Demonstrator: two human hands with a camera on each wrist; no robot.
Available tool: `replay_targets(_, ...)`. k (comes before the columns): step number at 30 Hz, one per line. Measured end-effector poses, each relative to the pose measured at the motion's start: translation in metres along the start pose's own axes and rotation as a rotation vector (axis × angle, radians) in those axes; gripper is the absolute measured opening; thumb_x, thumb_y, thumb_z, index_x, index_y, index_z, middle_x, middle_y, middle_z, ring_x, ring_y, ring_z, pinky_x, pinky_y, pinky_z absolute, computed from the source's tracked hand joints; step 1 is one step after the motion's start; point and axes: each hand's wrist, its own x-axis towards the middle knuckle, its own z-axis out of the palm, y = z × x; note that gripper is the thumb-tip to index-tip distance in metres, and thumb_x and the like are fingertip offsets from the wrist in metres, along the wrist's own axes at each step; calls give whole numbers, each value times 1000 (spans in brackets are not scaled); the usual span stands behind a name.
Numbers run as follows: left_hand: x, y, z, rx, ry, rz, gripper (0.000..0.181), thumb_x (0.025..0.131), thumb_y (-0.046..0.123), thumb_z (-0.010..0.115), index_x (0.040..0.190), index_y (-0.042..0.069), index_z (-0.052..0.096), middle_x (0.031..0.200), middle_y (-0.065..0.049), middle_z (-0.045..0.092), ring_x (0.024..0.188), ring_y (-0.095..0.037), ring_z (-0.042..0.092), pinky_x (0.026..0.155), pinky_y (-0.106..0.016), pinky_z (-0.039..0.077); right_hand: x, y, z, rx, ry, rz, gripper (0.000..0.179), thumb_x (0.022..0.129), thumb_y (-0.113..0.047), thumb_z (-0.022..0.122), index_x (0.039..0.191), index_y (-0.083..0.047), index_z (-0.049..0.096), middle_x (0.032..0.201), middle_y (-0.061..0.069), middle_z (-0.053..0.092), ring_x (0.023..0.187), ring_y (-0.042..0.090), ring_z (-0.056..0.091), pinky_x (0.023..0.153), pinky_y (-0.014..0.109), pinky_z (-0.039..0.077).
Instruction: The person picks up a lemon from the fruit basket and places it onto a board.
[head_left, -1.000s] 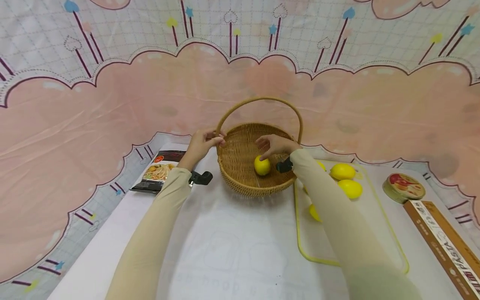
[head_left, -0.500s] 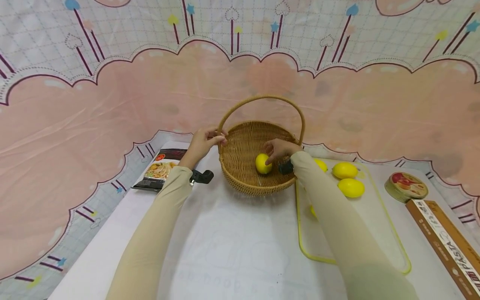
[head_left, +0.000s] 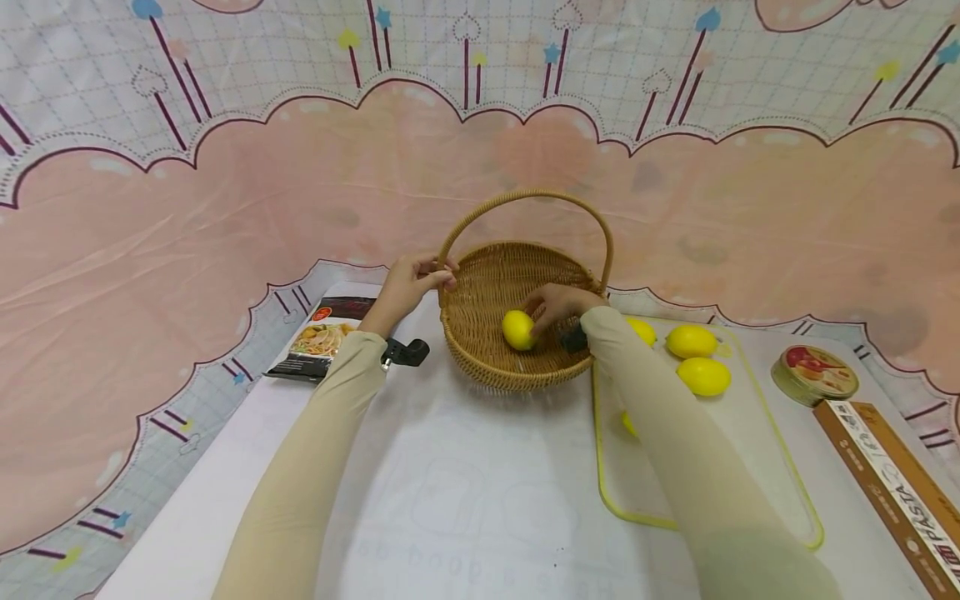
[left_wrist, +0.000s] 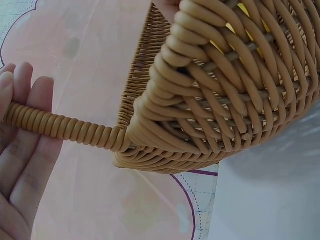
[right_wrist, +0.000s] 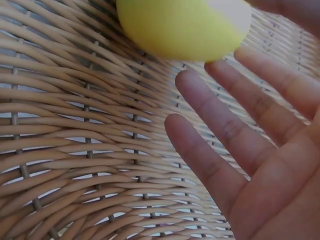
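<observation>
A wicker basket with an arched handle stands at the back of the table, its inside facing me. My left hand holds the handle near its left foot, thumb on one side and fingers on the other, as the left wrist view shows on the wrapped handle. Inside the basket lies one yellow lemon. My right hand reaches in from the right and pinches the lemon's end between thumb and first fingers. In the right wrist view the other fingers stretch out beside the lemon.
Right of the basket, several more lemons lie on a yellow-edged board, partly behind my right sleeve. A round tin and a long pasta box lie farther right. A dark food packet sits left. Patterned cloth hangs behind.
My right hand has come down from above the lemon to its right end. The lemon has turned and shifted slightly left. My left hand stays on the handle.
</observation>
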Motion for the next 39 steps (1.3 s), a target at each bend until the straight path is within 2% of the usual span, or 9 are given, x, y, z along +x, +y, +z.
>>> replay_targets(6, 0, 1, 0, 7, 10, -7, 24, 92, 7, 57, 108, -10, 62, 101, -29, 66, 77, -7, 63, 86, -40, 56, 1, -3, 1, 17, -32, -82, 53, 84, -11, 69, 132, 0, 49, 136, 22, 49, 121, 36, 52, 100, 45, 46)
replay_targets(15, 1, -4, 1, 12, 14, -15, 24, 93, 6, 57, 109, -10, 62, 101, -29, 66, 83, -19, 66, 86, -40, 56, 10, -23, 11, 41, -61, -107, 52, 84, -9, 69, 132, -3, 51, 140, 17, 47, 124, 35, 50, 100, 42, 47)
replay_targets(22, 14, -27, 3, 5, 18, -9, 24, 91, 12, 60, 107, -4, 65, 100, -25, 68, 86, -20, 66, 86, -40, 55, 19, -32, 22, 13, -107, -135, 45, 82, -5, 70, 125, 0, 57, 132, 19, 54, 122, 36, 52, 99, 40, 49)
replay_targets(27, 18, -35, 3, 26, 28, 27, 23, 90, 18, 62, 104, 1, 68, 97, -21, 70, 83, -16, 66, 84, -38, 56, 23, -31, 24, -57, -144, -95, 52, 82, -10, 72, 130, -3, 54, 133, 16, 55, 122, 32, 52, 100, 39, 47)
replay_targets(34, -2, 6, 2, 48, 10, 21, 23, 92, 6, 58, 107, -10, 63, 98, -28, 67, 86, -27, 65, 85, -43, 55, 21, -27, 24, -115, -196, -92, 59, 83, -15, 71, 135, -1, 48, 134, 19, 53, 122, 32, 52, 100, 40, 47)
replay_targets(39, -1, 6, 2, 35, 9, -11, 24, 92, 7, 58, 108, -10, 63, 99, -28, 67, 84, -21, 64, 87, -42, 55, 20, -28, 25, -135, -167, -73, 60, 81, -17, 73, 135, -3, 49, 135, 18, 52, 123, 33, 51, 100, 41, 47)
